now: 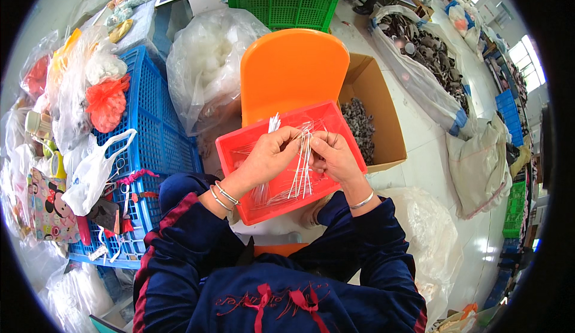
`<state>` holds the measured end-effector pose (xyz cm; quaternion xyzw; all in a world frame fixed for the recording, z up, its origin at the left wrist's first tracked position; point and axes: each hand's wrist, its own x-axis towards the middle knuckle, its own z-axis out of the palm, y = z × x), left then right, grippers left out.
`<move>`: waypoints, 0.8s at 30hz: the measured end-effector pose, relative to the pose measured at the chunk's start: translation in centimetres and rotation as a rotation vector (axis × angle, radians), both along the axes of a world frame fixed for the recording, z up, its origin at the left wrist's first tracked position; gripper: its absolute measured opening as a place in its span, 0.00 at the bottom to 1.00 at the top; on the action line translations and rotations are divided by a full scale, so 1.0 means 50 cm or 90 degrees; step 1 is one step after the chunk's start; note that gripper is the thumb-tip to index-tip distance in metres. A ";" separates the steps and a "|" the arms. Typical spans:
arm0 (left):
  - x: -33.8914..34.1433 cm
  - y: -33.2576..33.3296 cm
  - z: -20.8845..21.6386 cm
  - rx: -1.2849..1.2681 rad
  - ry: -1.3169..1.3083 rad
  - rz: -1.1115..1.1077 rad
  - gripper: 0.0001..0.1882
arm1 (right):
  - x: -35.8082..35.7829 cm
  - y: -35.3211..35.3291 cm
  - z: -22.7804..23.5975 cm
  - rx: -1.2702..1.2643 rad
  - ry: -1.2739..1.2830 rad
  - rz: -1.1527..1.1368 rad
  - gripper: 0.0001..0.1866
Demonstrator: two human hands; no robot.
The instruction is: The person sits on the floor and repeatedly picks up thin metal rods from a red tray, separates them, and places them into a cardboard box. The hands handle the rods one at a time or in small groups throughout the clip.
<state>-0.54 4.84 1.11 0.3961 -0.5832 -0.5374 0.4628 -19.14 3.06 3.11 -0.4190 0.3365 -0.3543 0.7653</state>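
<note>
Over a red tray [224,155], my left hand [267,158] and my right hand [338,159] meet with their fingertips almost touching. Between them hangs a loose bunch of thin white wire-like strips [301,177], fanning downward. Thumb and forefinger of each hand are pinched on the upper ends. The rest of my right fingers curl beside the bunch. More white strips [274,122] stick up beyond my left hand, and others lie scattered in the tray. My fingers partly cover the strips' upper ends.
Behind the tray stands an orange chair [293,72]. A cardboard box [386,123] with small grey pieces is to its right. On the left, a blue crate [157,105] bears plastic bags and scissors. A clear bag [206,57] of white material and a green crate [284,2] stand farther back.
</note>
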 end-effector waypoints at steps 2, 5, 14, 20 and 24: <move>-0.001 0.000 -0.002 0.003 0.031 -0.016 0.10 | -0.002 0.000 0.002 0.001 -0.011 0.007 0.11; 0.010 0.002 0.017 0.173 0.138 -0.037 0.08 | -0.006 0.001 0.001 -0.003 0.005 0.009 0.11; 0.020 -0.003 0.040 0.226 0.097 -0.074 0.09 | -0.027 -0.010 0.003 -0.064 -0.040 -0.050 0.09; 0.014 0.000 0.030 0.201 0.114 -0.073 0.09 | -0.023 -0.011 0.016 -0.061 -0.084 -0.006 0.13; 0.008 0.002 0.035 0.194 0.114 -0.063 0.10 | -0.026 -0.012 0.009 -0.057 -0.087 -0.011 0.16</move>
